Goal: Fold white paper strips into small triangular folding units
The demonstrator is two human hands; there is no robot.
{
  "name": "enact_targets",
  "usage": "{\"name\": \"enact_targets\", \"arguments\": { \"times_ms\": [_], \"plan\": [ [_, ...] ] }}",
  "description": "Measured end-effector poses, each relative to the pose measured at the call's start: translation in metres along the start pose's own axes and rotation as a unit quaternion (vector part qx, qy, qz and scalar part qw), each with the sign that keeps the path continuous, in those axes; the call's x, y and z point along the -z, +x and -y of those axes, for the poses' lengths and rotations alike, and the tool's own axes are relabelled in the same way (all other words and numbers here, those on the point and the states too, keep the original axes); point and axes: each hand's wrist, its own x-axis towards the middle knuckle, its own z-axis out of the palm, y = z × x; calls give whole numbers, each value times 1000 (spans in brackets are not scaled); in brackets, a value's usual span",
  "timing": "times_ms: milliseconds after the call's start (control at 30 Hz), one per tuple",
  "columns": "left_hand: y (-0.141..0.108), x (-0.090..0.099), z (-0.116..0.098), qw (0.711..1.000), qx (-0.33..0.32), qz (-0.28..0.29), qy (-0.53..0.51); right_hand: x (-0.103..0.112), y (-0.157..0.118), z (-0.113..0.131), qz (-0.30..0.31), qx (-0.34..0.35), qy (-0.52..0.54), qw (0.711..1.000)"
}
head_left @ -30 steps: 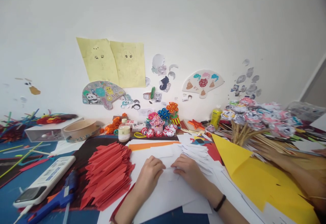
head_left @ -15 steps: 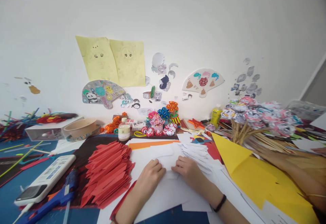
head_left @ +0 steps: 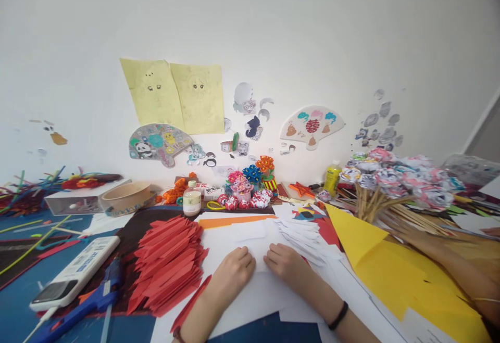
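Observation:
My left hand (head_left: 235, 267) and my right hand (head_left: 284, 264) face each other over white sheets of paper (head_left: 244, 309), fingers curled in. Between them they pinch a small piece of white paper (head_left: 260, 263), which blends with the sheets below, so its edges are hard to make out. Just beyond the fingers lies a white paper strip (head_left: 250, 231). Folded white paper pieces (head_left: 299, 236) are heaped past my right hand. Left of my left hand is a large pile of folded red paper pieces (head_left: 170, 262).
A blue glue gun (head_left: 103, 291) and a white power strip (head_left: 76, 275) lie at the left. Yellow paper (head_left: 406, 275) covers the right side, with another person's arm (head_left: 441, 254) over it. Paper flowers on sticks (head_left: 398, 176), a bottle (head_left: 191, 200) and craft flowers (head_left: 240, 184) stand behind.
The view has shifted slightly. My fingers have drawn in a little around the white paper, and the fold seen between them before shows less. The other arm stays about where it was.

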Motion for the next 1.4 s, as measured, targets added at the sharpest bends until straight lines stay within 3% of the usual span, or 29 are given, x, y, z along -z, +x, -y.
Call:
{"name": "enact_targets", "arguments": {
  "times_ms": [200, 467, 767, 967, 1033, 1200, 1400],
  "plan": [
    [1, 11, -2, 999, -8, 26, 23, -1, 1, 3, 23, -12, -3, 1000],
    [-4, 31, -4, 998, 30, 60, -10, 6, 2, 4, 72, -107, 28, 991],
    [2, 24, -4, 996, 69, 36, -33, 18, 6, 11, 103, -177, 39, 978],
    [3, 23, 3, 961, 209, -43, -176, 11, 1, 13, 83, -164, 73, 980],
    [5, 20, 3, 952, 234, -45, -192, 10, 1, 14, 70, -183, 88, 977],
    [11, 14, 5, 940, 246, -32, -233, 17, 8, 14, 4, -282, 197, 939],
    [12, 23, 8, 926, 239, -75, -284, 22, 15, 10, -15, -294, 303, 906]
  ]
}}
